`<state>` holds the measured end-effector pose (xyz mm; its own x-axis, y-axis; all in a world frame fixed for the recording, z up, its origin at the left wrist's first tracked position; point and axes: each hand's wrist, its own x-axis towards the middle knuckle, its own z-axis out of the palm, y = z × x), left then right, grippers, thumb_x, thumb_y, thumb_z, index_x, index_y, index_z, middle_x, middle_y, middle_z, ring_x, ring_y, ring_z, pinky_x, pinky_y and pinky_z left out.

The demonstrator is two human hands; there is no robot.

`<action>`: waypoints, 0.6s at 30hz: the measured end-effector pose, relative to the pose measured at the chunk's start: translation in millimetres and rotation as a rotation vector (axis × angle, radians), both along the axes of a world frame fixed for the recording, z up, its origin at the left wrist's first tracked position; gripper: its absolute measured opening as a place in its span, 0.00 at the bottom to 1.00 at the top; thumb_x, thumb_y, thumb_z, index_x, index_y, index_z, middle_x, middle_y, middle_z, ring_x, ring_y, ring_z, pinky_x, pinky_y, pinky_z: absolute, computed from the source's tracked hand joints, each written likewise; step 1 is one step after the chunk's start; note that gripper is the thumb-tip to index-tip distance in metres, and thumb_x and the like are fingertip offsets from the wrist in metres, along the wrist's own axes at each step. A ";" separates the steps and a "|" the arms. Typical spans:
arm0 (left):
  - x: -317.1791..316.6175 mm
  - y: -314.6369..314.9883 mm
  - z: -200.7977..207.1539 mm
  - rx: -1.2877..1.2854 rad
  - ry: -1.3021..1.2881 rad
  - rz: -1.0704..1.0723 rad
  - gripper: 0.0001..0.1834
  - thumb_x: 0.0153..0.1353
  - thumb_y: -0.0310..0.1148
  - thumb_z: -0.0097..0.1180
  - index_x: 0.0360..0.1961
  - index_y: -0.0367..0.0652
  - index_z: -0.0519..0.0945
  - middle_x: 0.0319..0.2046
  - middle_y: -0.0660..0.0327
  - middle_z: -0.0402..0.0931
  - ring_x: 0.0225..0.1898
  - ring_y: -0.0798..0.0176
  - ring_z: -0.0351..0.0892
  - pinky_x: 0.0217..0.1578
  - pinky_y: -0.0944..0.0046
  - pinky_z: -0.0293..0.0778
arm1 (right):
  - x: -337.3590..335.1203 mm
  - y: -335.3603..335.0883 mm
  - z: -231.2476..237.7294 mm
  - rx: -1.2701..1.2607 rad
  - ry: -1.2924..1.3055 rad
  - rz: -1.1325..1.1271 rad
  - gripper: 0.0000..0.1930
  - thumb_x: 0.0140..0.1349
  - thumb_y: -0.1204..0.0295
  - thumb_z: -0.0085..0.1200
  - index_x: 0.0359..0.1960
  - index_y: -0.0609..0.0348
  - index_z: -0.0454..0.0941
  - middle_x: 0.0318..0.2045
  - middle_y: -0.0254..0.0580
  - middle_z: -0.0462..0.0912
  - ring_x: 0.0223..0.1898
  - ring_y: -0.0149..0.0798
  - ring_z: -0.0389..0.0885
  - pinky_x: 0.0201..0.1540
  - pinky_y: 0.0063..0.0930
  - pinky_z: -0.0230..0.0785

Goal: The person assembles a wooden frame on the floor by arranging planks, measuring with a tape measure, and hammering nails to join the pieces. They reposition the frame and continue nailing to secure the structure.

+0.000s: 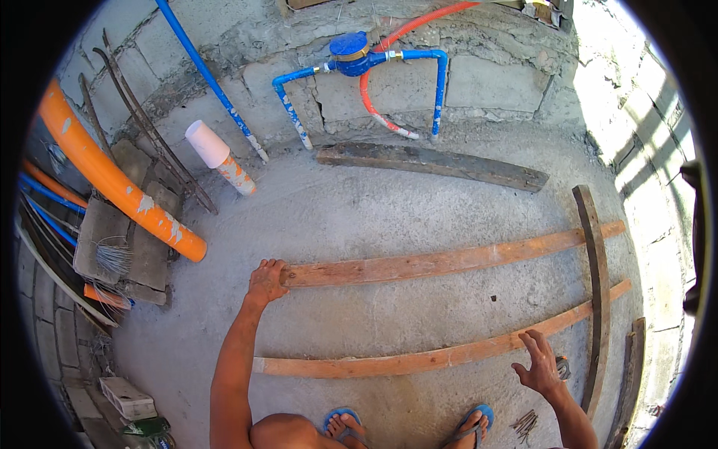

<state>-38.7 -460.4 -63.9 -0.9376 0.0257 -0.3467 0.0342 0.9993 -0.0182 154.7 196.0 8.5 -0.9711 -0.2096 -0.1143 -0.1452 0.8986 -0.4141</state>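
Observation:
Two reddish wooden planks lie side by side on the concrete floor: a far plank (419, 264) and a near plank (389, 364). My left hand (268, 281) is closed around the left end of the far plank. With its fingers spread, my right hand (540, 365) hovers by the right part of the near plank and holds nothing. A darker board (596, 299) crosses over both planks at their right ends. Beside my right wrist is a tape measure (562, 367), partly hidden.
Several nails (525, 425) lie near my right foot. A thick grey timber (434, 165) rests below a blue water meter (350, 54) on the far wall. On the left stand an orange pipe (142, 202) and concrete blocks (112, 232). Another board (628, 382) lies at the right wall.

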 end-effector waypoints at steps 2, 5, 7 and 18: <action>10.6 -1.9 -5.4 0.046 0.074 0.020 0.43 0.36 0.41 0.82 0.57 0.46 0.76 0.54 0.58 0.77 0.60 0.49 0.73 0.60 0.53 0.74 | -41.6 10.0 17.4 0.023 0.003 0.027 0.42 0.41 0.77 0.73 0.63 0.58 0.69 0.60 0.58 0.71 0.61 0.63 0.72 0.62 0.50 0.67; 41.0 -6.2 -8.4 0.170 0.089 0.027 0.35 0.34 0.39 0.82 0.48 0.43 0.82 0.48 0.56 0.80 0.54 0.50 0.77 0.55 0.52 0.77 | -113.0 26.3 12.8 0.307 0.010 0.008 0.50 0.41 0.77 0.72 0.70 0.56 0.60 0.64 0.59 0.66 0.64 0.62 0.68 0.64 0.53 0.64; 72.3 -0.6 -8.8 0.202 0.146 0.026 0.35 0.30 0.39 0.83 0.44 0.43 0.84 0.45 0.58 0.81 0.51 0.51 0.78 0.51 0.52 0.78 | -158.9 29.5 -9.1 0.502 -0.036 0.060 0.56 0.41 0.78 0.69 0.75 0.51 0.52 0.70 0.60 0.59 0.72 0.61 0.57 0.68 0.59 0.58; 148.8 35.1 14.7 0.388 0.211 -0.034 0.17 0.53 0.45 0.68 0.37 0.43 0.86 0.36 0.48 0.84 0.41 0.40 0.82 0.45 0.43 0.78 | -256.4 53.8 -84.8 0.453 -0.007 0.154 0.27 0.48 0.82 0.65 0.52 0.43 0.82 0.54 0.35 0.80 0.59 0.43 0.75 0.61 0.55 0.64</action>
<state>110.1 -425.3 -49.2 -0.9832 0.1484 -0.1067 0.1029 0.9320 0.3476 -101.7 249.8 -76.4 -0.9314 -0.2788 -0.2341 -0.2897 0.9570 0.0126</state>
